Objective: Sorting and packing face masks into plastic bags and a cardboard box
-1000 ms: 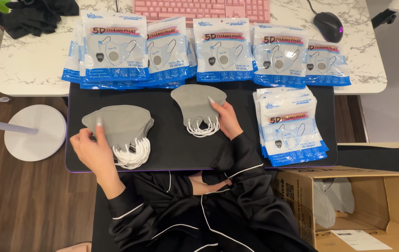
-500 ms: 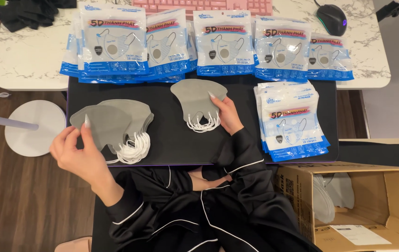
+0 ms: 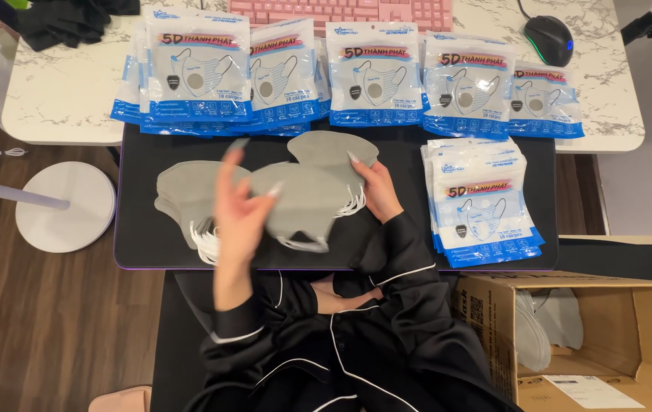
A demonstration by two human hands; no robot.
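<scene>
The head view looked down on a black rectangular desk mat [image 3: 143, 244] where the left hand [image 3: 238, 210] was raised, blurred by movement, its fingers closed on a grey folded fabric face mask [image 3: 303, 200] with white ear loops, held above the mat. To its left lay a stack of grey face masks [image 3: 185, 200] with white loops trailing toward the mat's near edge. The right hand [image 3: 378, 191] rested on a second pile of grey masks [image 3: 334, 151] near the mat's middle, fingers pressed on its edge. A stack of blue-and-white plastic mask packets [image 3: 479, 202] sat on the mat's right end, and a row of similar packets [image 3: 356, 72] lined the white marbled table [image 3: 601, 91]. An open cardboard box [image 3: 647, 336] stood at lower right.
</scene>
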